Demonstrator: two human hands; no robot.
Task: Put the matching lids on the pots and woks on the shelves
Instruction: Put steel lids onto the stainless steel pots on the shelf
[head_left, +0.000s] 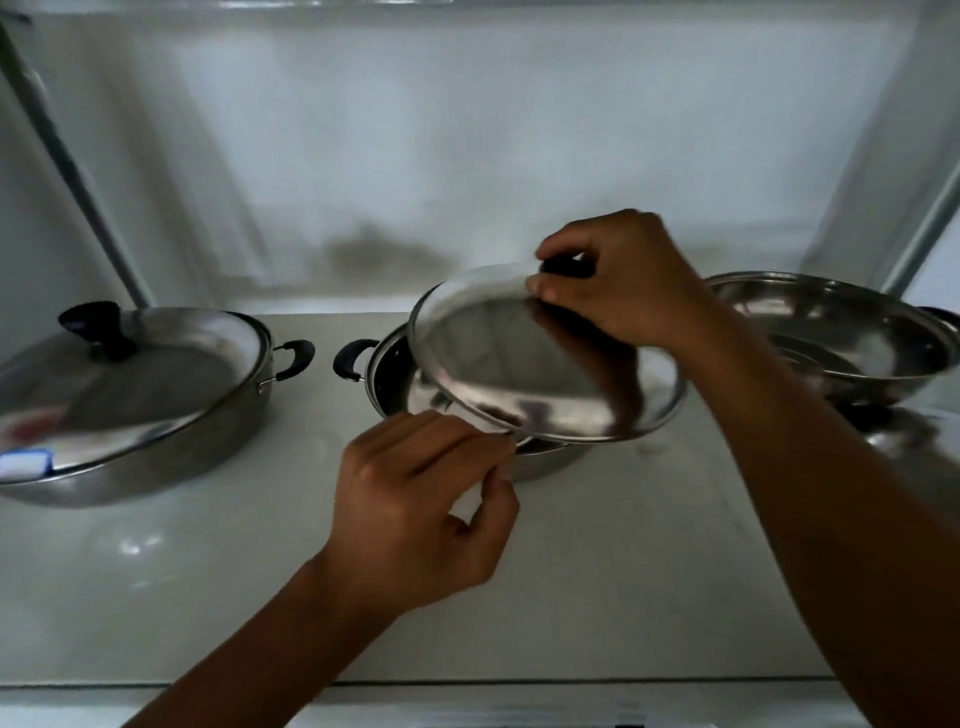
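pale shelf (597, 571), white backing. left: covered pan (130, 405), lid on. centre: steel pot (395, 374), steel lid (530, 374) tilted over it, knob pinched by right hand (618, 280). left hand (415, 509) loosely curled at lid's near rim. right: uncovered wok (841, 338).

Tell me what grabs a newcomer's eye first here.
The steel lid at centre, held tilted by its black knob in the right hand over the open middle pot, left hand at its near rim. Then the lidded pan at left and an uncovered wok at right, all on the pale shelf.
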